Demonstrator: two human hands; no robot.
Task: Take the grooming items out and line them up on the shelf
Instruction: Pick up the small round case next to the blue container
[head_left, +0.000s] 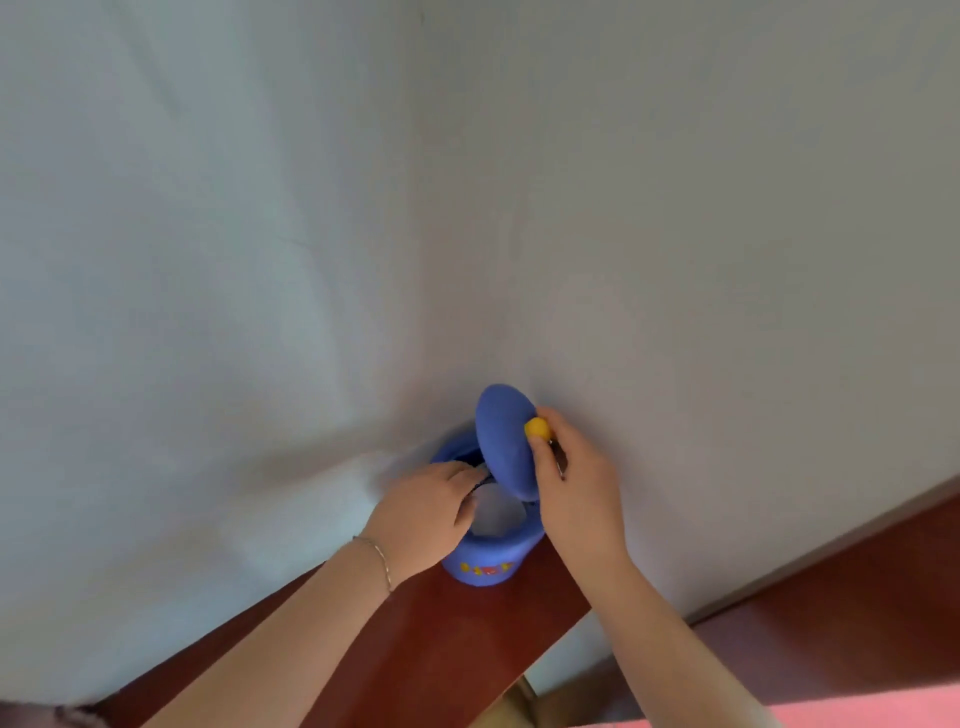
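Blue container (485, 564), coloured lettering (unreadable), lid (505, 441) lifted

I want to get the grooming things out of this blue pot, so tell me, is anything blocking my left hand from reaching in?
Nothing visible does. The right hand holds the lid tilted up by its yellow knob, clear of the blue pot, and the left hand already has its fingers in the opening. What lies inside cannot be told.

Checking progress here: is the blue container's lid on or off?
Off. The right hand holds the lid tilted up by its yellow knob, above the open container.
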